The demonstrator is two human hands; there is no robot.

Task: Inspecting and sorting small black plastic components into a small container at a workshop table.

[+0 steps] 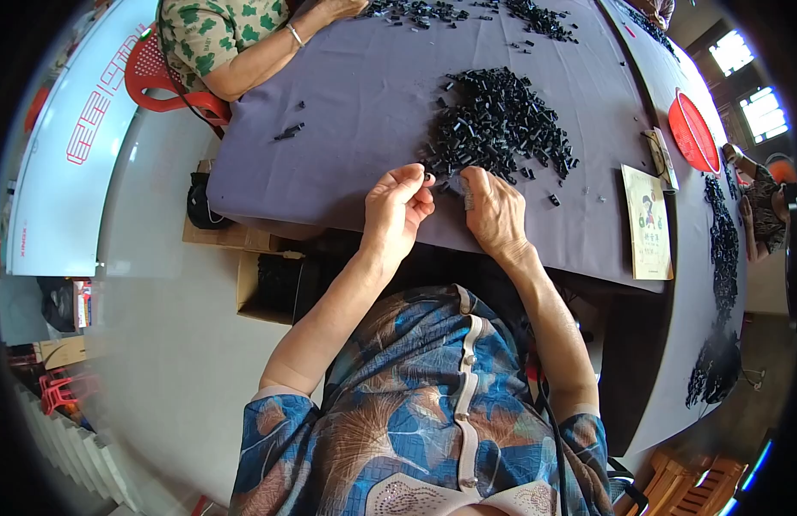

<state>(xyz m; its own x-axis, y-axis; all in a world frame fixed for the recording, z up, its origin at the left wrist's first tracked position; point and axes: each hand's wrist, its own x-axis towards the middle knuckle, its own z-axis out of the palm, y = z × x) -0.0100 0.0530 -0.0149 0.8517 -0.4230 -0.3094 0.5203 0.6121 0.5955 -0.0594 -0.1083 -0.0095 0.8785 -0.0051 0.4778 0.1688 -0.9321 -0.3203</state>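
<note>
My left hand (396,211) is closed in a pinch at the table's near edge. Between its thumb and finger sits a small black tubular piece (427,177). Just to the right, my right hand (497,211) is also closed, fingers curled down at the near side of the pile; whatever is in its fingertips is hidden. A pale wrap (468,194) shows on one of its fingers. Beyond both hands lies a heap of small black pieces (501,120), with a few strays around it. The hands are a short gap apart.
A grey-purple cloth (347,112) covers the table. A booklet (646,224) lies to the right, near a red basket (696,131). Other people sit at the far left and far right. More black pieces (536,17) lie farther off. An open cardboard box (261,288) stands below left.
</note>
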